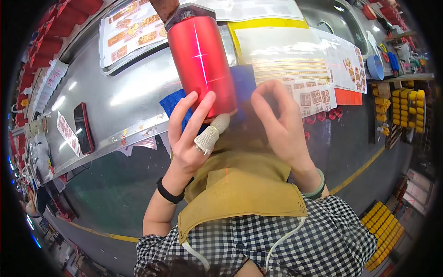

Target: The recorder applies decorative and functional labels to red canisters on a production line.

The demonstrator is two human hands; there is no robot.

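A glossy red cylinder lies lengthwise before me, its far end against a dark metal fixture. A thin bright red light line crosses its surface. Two fingers of my left hand rest on the cylinder's near end. The same hand grips a white, tassel-like bundle of cloth, bound round its neck. To the right of the cylinder, my right hand is raised with thumb and forefinger pinched together. Whatever lies in that pinch, if anything, is too small to make out. Blue cloth shows under the cylinder.
Sheets of gold and brown decals lie right of the cylinder, by a yellow-edged sheet. A decal tray sits far left. A phone lies on the metal bench. A blue bowl stands right; yellow stacked parts fill a rack.
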